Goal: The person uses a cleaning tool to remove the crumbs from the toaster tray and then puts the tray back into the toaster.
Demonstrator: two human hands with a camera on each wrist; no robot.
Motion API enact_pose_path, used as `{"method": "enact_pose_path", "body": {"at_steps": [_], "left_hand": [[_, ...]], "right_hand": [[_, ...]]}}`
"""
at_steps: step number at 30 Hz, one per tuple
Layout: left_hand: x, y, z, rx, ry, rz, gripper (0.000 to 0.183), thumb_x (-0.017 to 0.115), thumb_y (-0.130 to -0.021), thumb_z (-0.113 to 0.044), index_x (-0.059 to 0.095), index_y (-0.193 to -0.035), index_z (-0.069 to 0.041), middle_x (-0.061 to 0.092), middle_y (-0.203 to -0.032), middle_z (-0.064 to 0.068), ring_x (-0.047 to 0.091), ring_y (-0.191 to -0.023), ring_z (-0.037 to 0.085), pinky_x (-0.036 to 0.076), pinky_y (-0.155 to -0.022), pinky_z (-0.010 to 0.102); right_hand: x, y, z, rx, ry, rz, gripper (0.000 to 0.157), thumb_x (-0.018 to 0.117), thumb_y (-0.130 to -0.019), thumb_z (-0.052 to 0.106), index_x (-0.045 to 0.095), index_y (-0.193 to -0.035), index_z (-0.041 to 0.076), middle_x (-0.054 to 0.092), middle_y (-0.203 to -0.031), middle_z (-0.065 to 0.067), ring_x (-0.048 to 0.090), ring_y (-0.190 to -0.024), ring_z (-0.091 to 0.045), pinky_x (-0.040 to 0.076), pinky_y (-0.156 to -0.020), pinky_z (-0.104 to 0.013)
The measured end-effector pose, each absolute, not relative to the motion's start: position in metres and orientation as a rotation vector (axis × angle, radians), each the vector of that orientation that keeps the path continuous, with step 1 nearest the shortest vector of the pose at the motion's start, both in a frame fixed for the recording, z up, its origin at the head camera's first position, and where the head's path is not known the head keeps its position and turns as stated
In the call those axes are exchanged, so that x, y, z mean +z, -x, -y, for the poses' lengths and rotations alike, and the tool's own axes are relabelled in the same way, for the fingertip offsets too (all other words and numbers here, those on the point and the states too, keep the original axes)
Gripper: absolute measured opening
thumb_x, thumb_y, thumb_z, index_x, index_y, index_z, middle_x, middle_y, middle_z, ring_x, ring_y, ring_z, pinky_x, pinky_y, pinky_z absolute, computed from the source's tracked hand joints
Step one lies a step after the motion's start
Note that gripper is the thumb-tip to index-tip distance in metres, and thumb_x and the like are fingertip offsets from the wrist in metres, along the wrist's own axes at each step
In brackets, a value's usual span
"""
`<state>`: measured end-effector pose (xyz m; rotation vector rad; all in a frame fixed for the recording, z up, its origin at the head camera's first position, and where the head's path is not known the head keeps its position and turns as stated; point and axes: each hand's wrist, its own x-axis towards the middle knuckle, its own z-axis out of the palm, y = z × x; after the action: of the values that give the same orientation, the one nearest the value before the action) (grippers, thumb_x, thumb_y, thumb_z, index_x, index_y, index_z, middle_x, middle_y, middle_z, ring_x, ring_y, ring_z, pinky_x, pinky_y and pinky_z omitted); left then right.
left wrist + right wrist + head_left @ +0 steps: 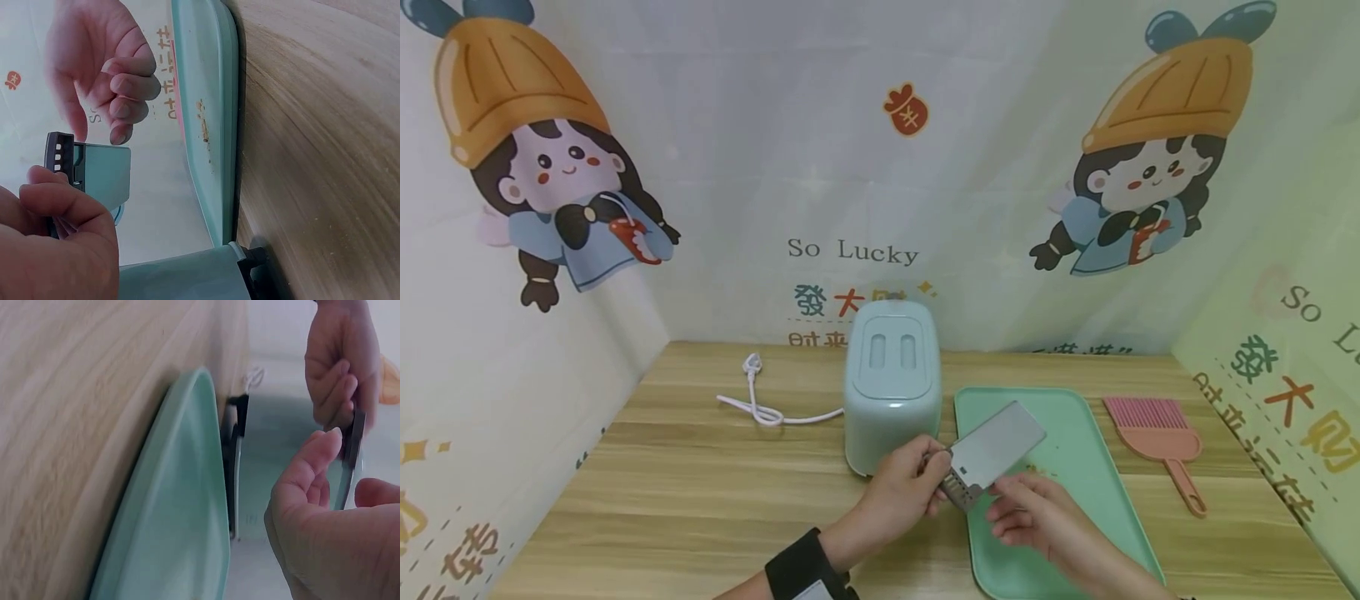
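In the head view a flat metal crumb tray (1000, 442) with a dark slotted end tilts above the near left part of a green serving tray (1075, 450). My left hand (902, 479) grips the crumb tray by its slotted end, beside a pale blue-green toaster (892, 367). My right hand (1037, 508) is at the crumb tray's near edge with its fingers loosely bent. Whether its fingertips touch the edge I cannot tell. Brown crumbs (203, 122) lie on the serving tray in the left wrist view.
A pink dustpan with a brush (1153, 425) lies right of the serving tray. The toaster's white cord and plug (763, 408) lie loosely looped to its left. A printed cloth (850, 167) stands behind and beside the wooden table (700, 500).
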<state>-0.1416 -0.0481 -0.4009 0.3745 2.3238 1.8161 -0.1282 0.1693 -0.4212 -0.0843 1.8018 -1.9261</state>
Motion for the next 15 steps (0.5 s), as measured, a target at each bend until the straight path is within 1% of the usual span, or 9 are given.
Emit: {"method": "enact_pose_path", "body": {"at_steps": [4,6,10,14,15], "left_hand": [[-0.385,0.132,0.047,1.849,-0.403,-2.308,0.015,0.05,-0.1,-0.016,0.058,-0.099,-0.003,0.058,-0.072,0.004,0.051,-0.052,0.013,0.042,-0.047,0.02],[-0.383,0.131,0.047,1.862,-0.419,-2.29,0.015,0.05,-0.1,-0.015,0.057,-0.099,-0.002,0.058,-0.072,0.005,0.051,-0.052,0.013,0.042,-0.047,0.02],[-0.397,0.136,0.047,1.856,-0.429,-2.27,0.015,0.049,-0.101,-0.016,0.057,-0.1,-0.004,0.058,-0.072,0.005,0.052,-0.052,0.015,0.043,-0.047,0.021],[-0.413,0.142,0.049,1.819,-0.444,-2.263,0.016,0.049,-0.102,-0.022,0.058,-0.101,-0.009,0.059,-0.072,0.004,0.054,-0.052,0.015,0.043,-0.045,0.023],[-0.415,0.143,0.05,1.806,-0.457,-2.263,0.017,0.049,-0.101,-0.024,0.059,-0.101,-0.01,0.06,-0.072,0.004,0.055,-0.052,0.016,0.044,-0.044,0.025]], "right_hand": [[-0.421,0.125,-0.156,-1.981,0.062,-1.779,0.034,0.051,-0.1,0.034,0.051,-0.105,0.0,0.061,-0.09,-0.006,0.06,-0.08,-0.016,0.053,-0.071,-0.026],[-0.421,0.124,-0.152,-2.008,0.049,-1.777,0.032,0.052,-0.1,0.032,0.05,-0.105,0.0,0.061,-0.09,-0.006,0.06,-0.08,-0.016,0.053,-0.071,-0.026],[-0.42,0.122,-0.147,-2.055,0.006,-1.751,0.035,0.053,-0.1,0.029,0.048,-0.112,-0.003,0.061,-0.091,-0.007,0.061,-0.081,-0.016,0.053,-0.072,-0.025],[-0.419,0.121,-0.147,-2.08,-0.013,-1.704,0.038,0.053,-0.1,0.026,0.045,-0.118,-0.006,0.062,-0.095,-0.009,0.061,-0.084,-0.016,0.053,-0.075,-0.025],[-0.419,0.121,-0.148,-2.081,-0.01,-1.7,0.039,0.053,-0.1,0.026,0.044,-0.119,-0.007,0.062,-0.096,-0.009,0.061,-0.085,-0.016,0.053,-0.076,-0.026]]}}
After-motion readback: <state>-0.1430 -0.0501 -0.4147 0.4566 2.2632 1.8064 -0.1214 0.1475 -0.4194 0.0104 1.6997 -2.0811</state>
